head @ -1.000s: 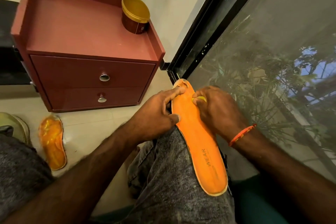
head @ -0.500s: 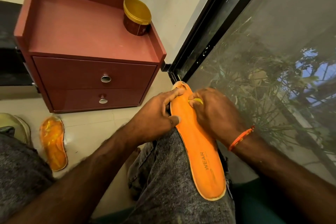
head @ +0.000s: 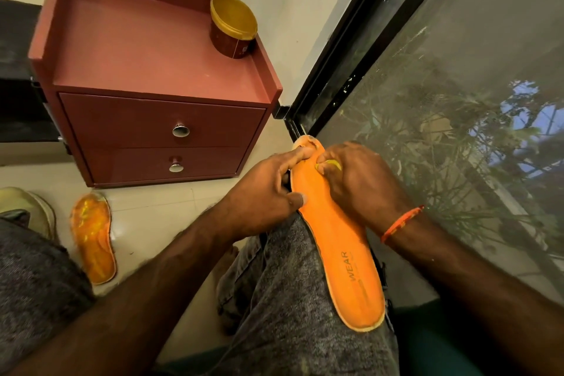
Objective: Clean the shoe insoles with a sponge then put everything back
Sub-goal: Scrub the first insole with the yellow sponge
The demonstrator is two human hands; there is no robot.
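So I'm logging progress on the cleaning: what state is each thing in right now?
Insole on the lap: printed side up, being scrubbed near its far end.
Sponge: yellow, mostly hidden in the right hand.
Left hand: grips the insole's edge.
Second insole: lying flat on the floor.
Jar: lid on, upright on the cabinet.
Cabinet drawers: both closed.

- Red cabinet (head: pixel 158 131) blocks fwd-left; tub (head: pixel 233 27) at its back-right corner, rest of top bare.
- Window screen (head: pixel 442 131) walls off right side.
- Bare floor strip (head: pixel 171 207) betw. cabinet & knee; second insole (head: pixel 93 238) lies on floor at left.
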